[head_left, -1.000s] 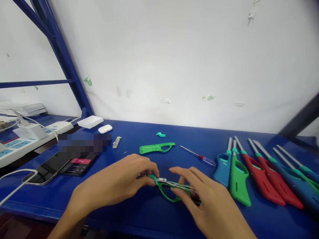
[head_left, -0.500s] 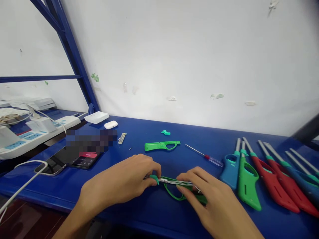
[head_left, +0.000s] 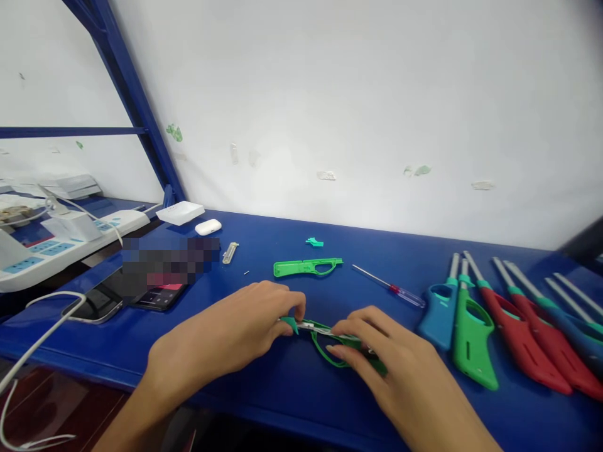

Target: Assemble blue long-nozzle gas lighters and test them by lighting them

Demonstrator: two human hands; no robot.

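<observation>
Between my hands lies a green lighter half-shell (head_left: 335,361) with its trigger loop toward me and thin pale wires or a rod running along its top. My left hand (head_left: 249,323) pinches the teal collar (head_left: 291,324) at its left end. My right hand (head_left: 389,355) has thumb and fingers closed on the shell's body, hiding much of it. Beyond them rest the other green half-shell (head_left: 296,268), a small teal trigger piece (head_left: 315,242), a clear fuel tank (head_left: 230,253) and a tiny metal pin (head_left: 246,272).
A screwdriver (head_left: 391,287) lies beyond my right hand. Several assembled lighters, including a blue one (head_left: 438,323) and a red one (head_left: 527,342), line the right side. Phones (head_left: 157,298), a white earbud case (head_left: 208,227), a power strip (head_left: 117,226) and a white cable (head_left: 42,351) are at left.
The right hand's fingers have shifted slightly left along the half-shell, over the wires. The left hand keeps its pinch. The whole view has tilted a little.
</observation>
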